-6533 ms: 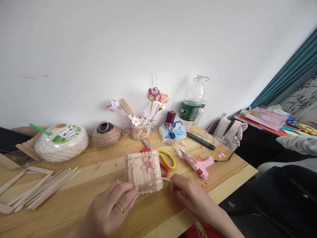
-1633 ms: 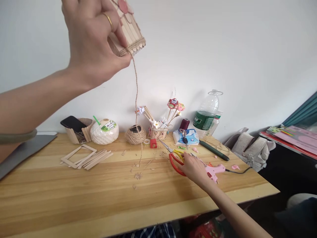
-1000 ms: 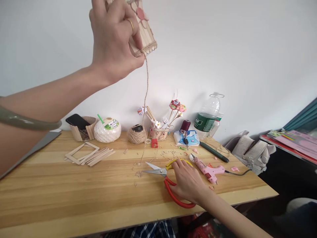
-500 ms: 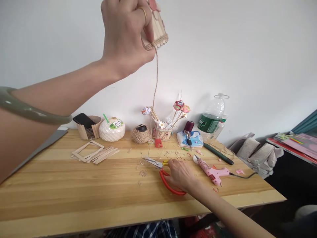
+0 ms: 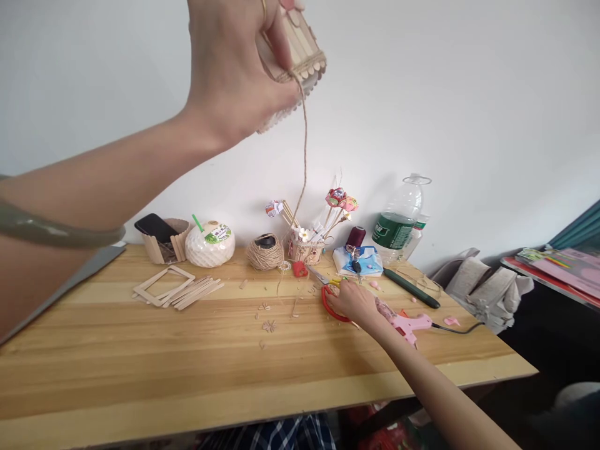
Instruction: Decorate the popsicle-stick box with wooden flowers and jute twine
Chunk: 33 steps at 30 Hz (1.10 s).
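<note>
My left hand (image 5: 234, 75), raised in front of the wall, is closed around a tilted container covered in wooden sticks (image 5: 302, 44), its top cut off by the frame. Twine wraps the container near its scalloped lower edge. From beside my thumb a loose length of twine (image 5: 304, 150) hangs towards the table. My right hand (image 5: 354, 300) is low over the table and grips red-handled scissors (image 5: 330, 306), their blades pointing to the back left. A pink glue gun (image 5: 410, 325) lies partly behind that hand and forearm.
On the wooden table (image 5: 187, 369) lie craft sticks (image 5: 199, 292) and a stick frame (image 5: 154, 281). Along the wall stand a stick holder with a phone (image 5: 157, 230), a white coconut (image 5: 210, 244), a twine ball (image 5: 265, 252), a flower pot (image 5: 304, 252) and a large bottle (image 5: 396, 228).
My right hand has carried the scissors back and to the right, away from the twine's hanging end. The container in my left hand tilts more, showing its lower edge, and the twine hangs shorter.
</note>
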Motion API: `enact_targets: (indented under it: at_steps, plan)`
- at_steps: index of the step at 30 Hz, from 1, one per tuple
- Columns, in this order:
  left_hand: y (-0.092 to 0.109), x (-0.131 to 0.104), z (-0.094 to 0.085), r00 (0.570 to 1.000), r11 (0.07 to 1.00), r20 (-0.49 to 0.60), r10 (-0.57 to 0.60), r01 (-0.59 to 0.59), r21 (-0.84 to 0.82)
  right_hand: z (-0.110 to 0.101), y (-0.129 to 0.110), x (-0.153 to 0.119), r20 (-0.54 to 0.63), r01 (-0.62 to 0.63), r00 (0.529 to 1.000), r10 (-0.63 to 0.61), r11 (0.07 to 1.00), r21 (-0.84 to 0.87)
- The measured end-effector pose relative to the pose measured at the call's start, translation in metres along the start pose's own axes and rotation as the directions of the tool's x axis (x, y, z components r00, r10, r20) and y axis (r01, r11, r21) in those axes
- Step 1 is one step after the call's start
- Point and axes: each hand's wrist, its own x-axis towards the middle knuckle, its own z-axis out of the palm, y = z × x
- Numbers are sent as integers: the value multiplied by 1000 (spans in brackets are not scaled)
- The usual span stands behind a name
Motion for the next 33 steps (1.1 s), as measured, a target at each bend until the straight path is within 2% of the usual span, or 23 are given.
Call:
enact_targets:
  at_steps: [2, 3, 6, 7, 9, 10, 11, 13, 14, 15, 16, 20, 23, 25, 28, 30, 32, 33]
  plan:
    - [25, -10, -18, 981, 996, 193, -23, 39, -79, 4, 7, 8, -10, 3, 1000, -2, 1000, 17]
    - [39, -16, -28, 969, 994, 243, -40, 64, -92, 5, 10, 10, -21, 12, 1000, -11, 1000, 25]
    - [84, -38, -55, 965, 977, 253, -66, 113, -179, 4, 12, 6, -83, 58, 995, -54, 997, 45]
    - [99, -46, -63, 971, 959, 216, -105, 156, -235, 2, 10, 2, -109, 94, 990, -88, 994, 53]
    - [124, -61, -77, 971, 912, 197, -137, 202, -358, -2, 3, -12, -145, 231, 965, -219, 970, 76]
    - [134, -67, -83, 969, 895, 192, -154, 219, -390, -4, -2, -19, -149, 334, 936, -319, 938, 91]
    - [142, -72, -88, 970, 881, 172, -174, 231, -413, -4, -6, -27, -142, 454, 888, -438, 885, 108]
    - [154, -77, -95, 962, 851, 157, -223, 270, -450, -2, -13, -38, -112, 647, 762, -638, 748, 146]
    - [157, -77, -96, 963, 840, 139, -231, 270, -471, 1, -15, -40, -101, 701, 712, -695, 694, 164]
    - [159, -77, -96, 961, 829, 137, -241, 278, -485, 5, -15, -39, -94, 726, 685, -723, 664, 179]
    - [159, -75, -94, 961, 821, 130, -245, 276, -500, 9, -13, -36, -93, 726, 683, -724, 660, 190]
    - [152, -71, -80, 971, 817, 42, -234, 220, -533, 25, -3, -9, -131, 630, 776, -617, 749, 205]
    - [145, -69, -69, 977, 829, 68, -203, 208, -519, 26, -3, -2, -164, 619, 785, -597, 754, 221]
    - [144, -68, -65, 977, 835, 105, -186, 214, -508, 22, -7, -11, -184, 632, 775, -605, 737, 241]
    - [145, -64, -59, 961, 830, 85, -263, 270, -487, 10, -16, -37, -192, 655, 754, -628, 698, 289]
    - [145, -61, -55, 969, 858, 86, -230, 243, -453, 1, -21, -56, -170, 675, 729, -663, 655, 339]
    - [145, -57, -51, 978, 893, 72, -194, 206, -399, -5, -27, -70, -112, 655, 699, -707, 569, 496]
    - [145, -56, -49, 977, 904, 71, -200, 212, -370, -8, -31, -74, -102, 617, 703, -704, 531, 581]
